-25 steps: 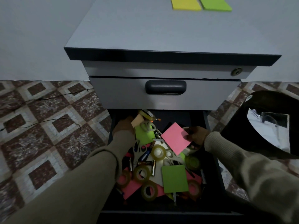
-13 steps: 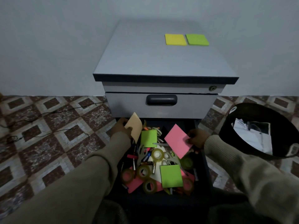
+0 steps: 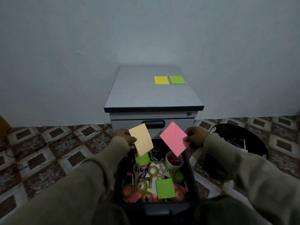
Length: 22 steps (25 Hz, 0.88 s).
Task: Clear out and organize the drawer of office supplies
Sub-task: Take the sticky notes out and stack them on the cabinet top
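Holding orange pad (image 3: pixel 141 141); pink pad (image 3: pixel 175 138); drawer (image 3: pixel 191 169) cluttered.

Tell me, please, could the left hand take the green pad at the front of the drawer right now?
Probably not yet: the left hand already pinches an orange pad, though the green pad lies uncovered atop the clutter.

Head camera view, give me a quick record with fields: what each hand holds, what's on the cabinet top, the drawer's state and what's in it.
left hand: left hand pinches an orange sticky pad, lifted above the drawer
right hand: right hand pinches a pink sticky pad, also lifted
cabinet top: yellow pad and green pad side by side on the cabinet top
drawer state: bottom drawer pulled open
drawer contents: tape rolls, green pads, scissors, pens, jumbled together
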Tool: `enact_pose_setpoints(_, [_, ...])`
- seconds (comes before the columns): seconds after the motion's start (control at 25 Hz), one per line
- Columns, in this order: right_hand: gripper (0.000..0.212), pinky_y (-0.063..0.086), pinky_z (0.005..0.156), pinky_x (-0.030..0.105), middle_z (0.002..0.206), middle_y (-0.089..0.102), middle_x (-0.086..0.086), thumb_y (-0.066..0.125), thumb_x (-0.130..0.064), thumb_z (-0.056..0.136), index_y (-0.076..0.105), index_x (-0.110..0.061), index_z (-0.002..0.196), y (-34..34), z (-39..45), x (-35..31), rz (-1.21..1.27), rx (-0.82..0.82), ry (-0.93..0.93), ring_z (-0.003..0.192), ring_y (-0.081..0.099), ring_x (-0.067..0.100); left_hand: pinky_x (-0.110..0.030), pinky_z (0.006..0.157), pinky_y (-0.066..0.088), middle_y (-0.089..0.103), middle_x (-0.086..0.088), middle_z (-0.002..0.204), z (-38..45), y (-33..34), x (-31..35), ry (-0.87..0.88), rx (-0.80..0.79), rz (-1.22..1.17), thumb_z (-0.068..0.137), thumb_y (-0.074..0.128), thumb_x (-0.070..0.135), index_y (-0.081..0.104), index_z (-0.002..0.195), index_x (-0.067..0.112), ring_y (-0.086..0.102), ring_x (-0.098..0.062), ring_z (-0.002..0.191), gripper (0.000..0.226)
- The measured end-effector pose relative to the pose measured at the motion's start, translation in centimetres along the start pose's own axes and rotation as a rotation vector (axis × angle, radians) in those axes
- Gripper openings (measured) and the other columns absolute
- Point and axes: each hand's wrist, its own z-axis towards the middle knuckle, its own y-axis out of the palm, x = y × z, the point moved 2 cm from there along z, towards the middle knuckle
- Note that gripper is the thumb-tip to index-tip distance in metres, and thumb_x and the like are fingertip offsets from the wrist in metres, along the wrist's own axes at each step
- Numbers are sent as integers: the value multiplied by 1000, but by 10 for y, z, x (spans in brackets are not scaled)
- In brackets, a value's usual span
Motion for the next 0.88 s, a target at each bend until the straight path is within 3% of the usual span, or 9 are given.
enact_pose_setpoints(0.24, [20,51,35,28,67,54,19,45,3,94,46,-5,76,-50,-12,-40,161,106,-98,36,58,18,-52,84,52,58,-22,117,-18,4,72,158,38,1,83,56,-13,56,110,-1,56,-38,110,29])
enact_pose_setpoints(0.4, [23,50,35,29,67,57,26,48,5,92,48,-9,73,-76,1,-59,342,264,-108,35,59,22,-51,79,54,61,-22,108,-11,12,114,238,53,-51,82,58,-14,57,95,3,61,-37,98,21])
enact_pose_setpoints(0.64, [12,41,56,23,81,62,10,65,-3,83,61,-14,78,-119,51,-76,243,489,-75,55,45,13,-45,76,55,61,-18,97,30,31,161,293,20,-53,81,58,-15,56,95,3,61,-33,86,23])
enact_pose_setpoints(0.76, [11,46,56,22,85,62,14,63,2,83,64,-9,81,-132,83,-83,298,457,-50,57,51,17,-42,72,54,60,-17,94,56,39,177,294,13,-53,80,59,-15,56,95,2,61,-32,85,23])
enact_pose_setpoints(0.88, [17,51,48,19,92,61,20,57,10,84,66,0,94,-137,122,-89,361,426,0,76,59,27,-41,70,53,60,-17,93,85,44,193,302,7,-66,80,60,-16,55,97,1,60,-31,84,25])
